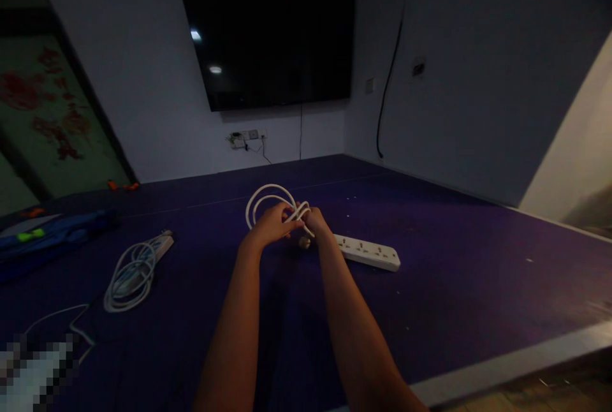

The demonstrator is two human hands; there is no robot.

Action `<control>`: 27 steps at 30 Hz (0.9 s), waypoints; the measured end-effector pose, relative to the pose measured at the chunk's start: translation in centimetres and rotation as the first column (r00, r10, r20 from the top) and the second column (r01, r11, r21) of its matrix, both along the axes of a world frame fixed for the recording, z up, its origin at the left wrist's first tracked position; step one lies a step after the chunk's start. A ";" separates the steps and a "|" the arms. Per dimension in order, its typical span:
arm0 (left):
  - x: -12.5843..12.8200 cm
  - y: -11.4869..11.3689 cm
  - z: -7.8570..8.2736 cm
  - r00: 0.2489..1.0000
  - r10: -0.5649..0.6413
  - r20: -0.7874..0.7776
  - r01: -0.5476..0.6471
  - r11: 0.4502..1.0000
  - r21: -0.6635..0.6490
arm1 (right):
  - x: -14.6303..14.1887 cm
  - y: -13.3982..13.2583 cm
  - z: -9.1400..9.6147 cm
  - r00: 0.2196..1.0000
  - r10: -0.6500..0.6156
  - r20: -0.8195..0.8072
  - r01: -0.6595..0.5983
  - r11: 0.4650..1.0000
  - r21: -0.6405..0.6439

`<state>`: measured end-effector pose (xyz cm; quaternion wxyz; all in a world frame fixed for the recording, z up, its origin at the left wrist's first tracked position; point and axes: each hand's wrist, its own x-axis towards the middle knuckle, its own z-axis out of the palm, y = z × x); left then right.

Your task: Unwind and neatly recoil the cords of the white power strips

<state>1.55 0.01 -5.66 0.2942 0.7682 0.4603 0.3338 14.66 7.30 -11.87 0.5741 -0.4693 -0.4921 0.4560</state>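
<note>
My left hand (pixel 276 224) is closed around a looped white power cord (pixel 262 190), its loops rising above the fingers. Close beside it, my right hand (pixel 313 219) also grips the cord, where the strands bunch together. Just below the hands hangs or rests a pale round end, probably the plug (pixel 305 242); I cannot tell which. The white power strip (pixel 368 252) lies on the purple surface to the right, its left end hidden behind my right forearm. Several sockets show along its top.
A second power strip (pixel 164 246) with a coiled white cord (pixel 128 281) lies at left. Dark blue cloth (pixel 62 240) sits farther left. A wall-mounted television (pixel 282 48) and wall sockets (pixel 248 135) are behind. A black cable (pixel 391 74) hangs at right. The purple platform has a pale front edge (pixel 516 361).
</note>
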 end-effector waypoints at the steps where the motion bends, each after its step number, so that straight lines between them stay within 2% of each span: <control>1: 0.1 -0.1 0.1 0.999 0.036 0.012 -0.036 0.999 0.025 | 0.1 0.0 -0.1 1.000 -0.010 0.001 0.010 1.000 -0.014; 4: 0.0 -0.4 0.5 0.998 0.043 -0.034 -0.038 0.987 0.155 | 0.3 0.1 -0.3 1.000 -0.030 -0.004 0.030 0.999 -0.044; 8: 0.0 -0.9 0.7 0.965 0.037 -0.260 0.057 0.937 0.345 | 0.3 0.5 -0.6 0.999 -0.040 -0.025 0.038 0.997 -0.063; 11: 0.7 -1.1 0.5 0.898 0.176 -0.403 0.025 0.895 0.445 | 0.4 0.7 -0.8 0.998 -0.050 -0.045 0.047 0.996 -0.075; 14: 1.6 -1.0 0.1 0.823 0.338 -0.457 -0.023 0.824 0.567 | 0.6 0.9 -0.9 0.996 -0.061 -0.068 0.056 0.996 -0.074; 17: 2.4 -0.8 -0.4 0.797 0.401 -0.451 -0.007 0.754 0.657 | 0.8 1.2 -1.1 0.994 -0.065 -0.090 0.059 0.996 -0.064; 20: 2.6 -0.5 -1.0 0.816 0.398 -0.419 0.012 0.714 0.700 | 0.9 1.4 -1.3 0.992 -0.063 -0.105 0.058 0.997 -0.054; 24: 2.1 -0.4 -1.2 0.871 0.346 -0.349 0.010 0.697 0.717 | 0.8 1.6 -1.3 0.992 -0.045 -0.115 0.042 0.999 -0.033; 27: 1.6 -0.3 -1.0 0.939 0.265 -0.218 -0.044 0.722 0.690 | 0.6 1.6 -1.3 0.992 -0.018 -0.121 0.018 1.000 -0.002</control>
